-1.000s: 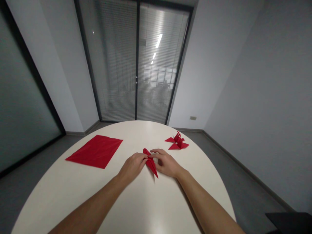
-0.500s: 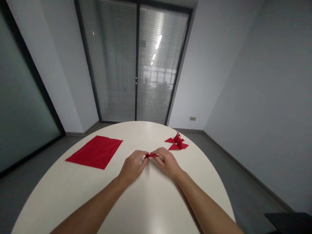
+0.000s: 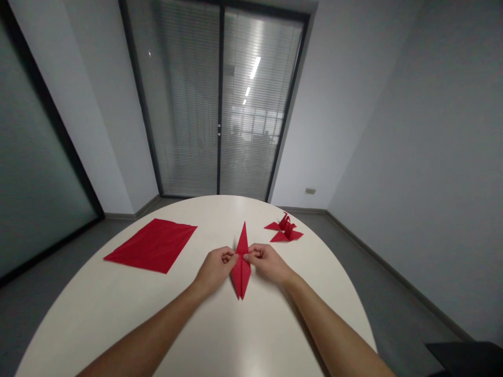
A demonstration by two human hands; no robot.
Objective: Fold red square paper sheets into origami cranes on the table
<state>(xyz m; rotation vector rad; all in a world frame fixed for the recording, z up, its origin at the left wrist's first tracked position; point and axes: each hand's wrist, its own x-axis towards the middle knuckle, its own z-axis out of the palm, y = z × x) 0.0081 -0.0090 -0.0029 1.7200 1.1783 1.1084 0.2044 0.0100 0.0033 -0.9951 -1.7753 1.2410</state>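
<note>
A folded red paper [image 3: 241,275], long and diamond-shaped, is held between my two hands over the middle of the white table [image 3: 204,335]. One point faces away from me; the near end is split into two narrow points by a centre slit. My left hand [image 3: 215,268] pinches its left edge at mid-length between thumb and curled fingers. On the opposite edge, my right hand [image 3: 269,263] pinches it the same way, thumb on top.
Red sheets of paper [image 3: 153,246] lie flat at the left of the round table. Folded red paper cranes [image 3: 286,233] rest at the far right. Beyond the table stands a glass partition [image 3: 192,115] with blinds. A dark object [image 3: 467,356] shows at the lower right.
The folded red paper was seen nearly edge-on as a thin strip between my fingers. Now it is turned with its broad face toward me, its length pointing away. Both hands stay in nearly the same place.
</note>
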